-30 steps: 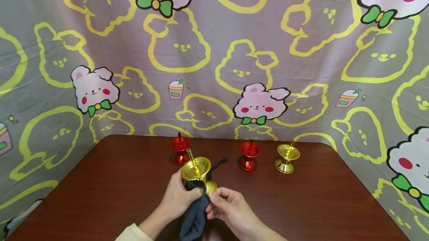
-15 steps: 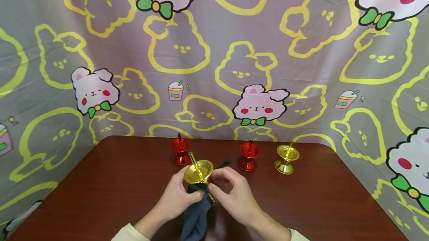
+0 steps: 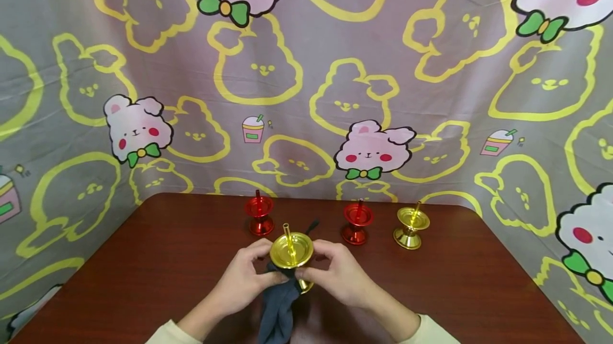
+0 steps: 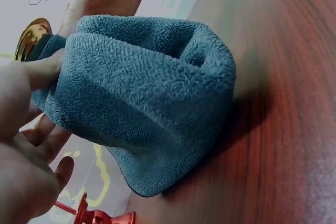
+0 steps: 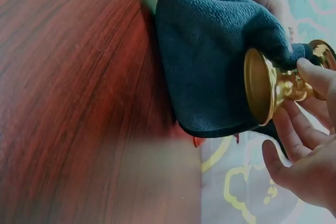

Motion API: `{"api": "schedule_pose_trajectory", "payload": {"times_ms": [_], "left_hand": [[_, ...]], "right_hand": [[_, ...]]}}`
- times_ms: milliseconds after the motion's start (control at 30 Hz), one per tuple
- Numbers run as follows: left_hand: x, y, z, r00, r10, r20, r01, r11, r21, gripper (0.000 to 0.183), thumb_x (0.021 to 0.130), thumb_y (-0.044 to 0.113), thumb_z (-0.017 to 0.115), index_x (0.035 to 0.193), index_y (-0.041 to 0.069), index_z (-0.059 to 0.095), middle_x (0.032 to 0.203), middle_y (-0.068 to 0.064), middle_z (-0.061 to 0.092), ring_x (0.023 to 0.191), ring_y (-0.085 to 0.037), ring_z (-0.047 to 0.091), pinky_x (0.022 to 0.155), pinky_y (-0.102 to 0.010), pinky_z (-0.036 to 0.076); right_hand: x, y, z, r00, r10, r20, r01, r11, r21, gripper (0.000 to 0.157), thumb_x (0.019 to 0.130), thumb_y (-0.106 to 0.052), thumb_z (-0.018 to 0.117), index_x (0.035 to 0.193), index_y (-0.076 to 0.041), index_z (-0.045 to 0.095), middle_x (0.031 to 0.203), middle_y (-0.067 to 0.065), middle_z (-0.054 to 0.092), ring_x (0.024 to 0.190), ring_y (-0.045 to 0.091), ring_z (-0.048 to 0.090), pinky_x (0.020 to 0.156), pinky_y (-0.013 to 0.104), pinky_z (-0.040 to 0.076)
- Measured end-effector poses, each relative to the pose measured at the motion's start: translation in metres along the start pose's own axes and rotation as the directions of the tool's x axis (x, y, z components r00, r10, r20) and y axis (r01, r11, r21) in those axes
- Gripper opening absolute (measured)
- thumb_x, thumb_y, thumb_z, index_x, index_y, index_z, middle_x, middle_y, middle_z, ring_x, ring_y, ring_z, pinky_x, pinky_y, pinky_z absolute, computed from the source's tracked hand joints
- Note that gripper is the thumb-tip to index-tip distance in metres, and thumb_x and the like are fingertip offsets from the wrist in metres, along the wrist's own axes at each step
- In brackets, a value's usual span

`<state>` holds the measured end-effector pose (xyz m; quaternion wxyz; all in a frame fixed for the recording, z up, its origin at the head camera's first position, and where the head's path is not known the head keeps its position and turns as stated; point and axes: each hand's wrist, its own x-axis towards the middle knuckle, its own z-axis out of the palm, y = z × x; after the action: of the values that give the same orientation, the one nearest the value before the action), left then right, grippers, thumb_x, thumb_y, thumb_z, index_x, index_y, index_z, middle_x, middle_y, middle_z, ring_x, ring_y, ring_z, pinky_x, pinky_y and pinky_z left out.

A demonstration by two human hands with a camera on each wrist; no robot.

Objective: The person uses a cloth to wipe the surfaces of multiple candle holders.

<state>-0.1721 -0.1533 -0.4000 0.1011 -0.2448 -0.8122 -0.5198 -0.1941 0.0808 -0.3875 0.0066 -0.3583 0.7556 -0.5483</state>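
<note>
A shiny gold candle holder [image 3: 291, 252], with a shallow dish, a thin upright stem and a flared foot, is raised above the table in both hands. My left hand [image 3: 241, 279] pinches a dark blue-grey cloth [image 3: 278, 308] against its waist, just under the dish. From the other side my right hand [image 3: 346, 276] grips the waist, its thumb near the cloth's edge. In the right wrist view the holder's foot [image 5: 259, 87] shows below the fingers. The cloth [image 4: 147, 93] hangs down in a fold in the left wrist view, hiding part of the holder.
Two red candle holders stand at the back of the brown table [image 3: 167, 248]: one on the left [image 3: 260, 216], one right of centre [image 3: 356, 221]. Another gold candle holder [image 3: 409, 227] is beside the latter. A patterned curtain [image 3: 297, 120] hangs behind.
My right hand has risen from the foot to the holder's waist and dish side. The holder has shifted slightly right and stands more upright. The left hand keeps its pinch on the cloth.
</note>
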Motion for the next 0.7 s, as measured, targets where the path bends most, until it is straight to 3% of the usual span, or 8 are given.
{"api": "schedule_pose_trajectory", "payload": {"times_ms": [200, 367, 567, 700], "left_hand": [[0.0, -0.005, -0.014, 0.995, -0.06, -0.081, 0.055, 0.996, -0.065, 0.025, 0.083, 0.012, 0.083, 0.107, 0.011, 0.075, 0.101, -0.001, 0.07, 0.09, -0.012, 0.062, 0.073, -0.031, 0.053], [-0.008, -0.009, -0.036, 0.983, -0.097, -0.154, 0.085, 0.993, -0.086, 0.029, 0.082, 0.009, 0.083, 0.11, 0.008, 0.075, 0.1, -0.004, 0.07, 0.085, -0.013, 0.063, 0.068, -0.029, 0.053], [-0.021, -0.008, -0.059, 0.955, -0.162, -0.249, 0.144, 0.985, -0.092, 0.03, 0.083, 0.008, 0.081, 0.112, 0.005, 0.074, 0.097, -0.004, 0.071, 0.078, -0.014, 0.061, 0.065, -0.027, 0.051], [-0.026, -0.007, -0.07, 0.945, -0.175, -0.276, 0.154, 0.983, -0.095, 0.026, 0.085, 0.008, 0.08, 0.11, 0.003, 0.073, 0.099, -0.004, 0.07, 0.083, -0.013, 0.061, 0.069, -0.025, 0.051]], "right_hand": [[0.004, 0.003, 0.0, 0.995, 0.048, -0.086, -0.041, 0.996, 0.077, 0.028, 0.085, -0.013, 0.081, 0.112, -0.01, 0.074, 0.104, 0.002, 0.072, 0.096, 0.022, 0.069, 0.081, 0.034, 0.057], [0.018, 0.014, 0.0, 0.979, 0.09, -0.181, -0.075, 0.994, 0.084, 0.032, 0.083, -0.009, 0.082, 0.114, -0.007, 0.073, 0.1, 0.007, 0.074, 0.09, 0.025, 0.071, 0.079, 0.03, 0.056], [0.04, 0.034, 0.0, 0.937, 0.177, -0.303, -0.162, 0.984, 0.072, 0.035, 0.08, -0.003, 0.083, 0.113, -0.004, 0.071, 0.1, 0.01, 0.074, 0.091, 0.023, 0.07, 0.08, 0.032, 0.056], [0.055, 0.05, -0.001, 0.903, 0.214, -0.373, -0.233, 0.972, -0.005, 0.036, 0.078, -0.005, 0.085, 0.11, -0.005, 0.07, 0.103, 0.007, 0.072, 0.097, 0.022, 0.066, 0.087, 0.038, 0.053]]}}
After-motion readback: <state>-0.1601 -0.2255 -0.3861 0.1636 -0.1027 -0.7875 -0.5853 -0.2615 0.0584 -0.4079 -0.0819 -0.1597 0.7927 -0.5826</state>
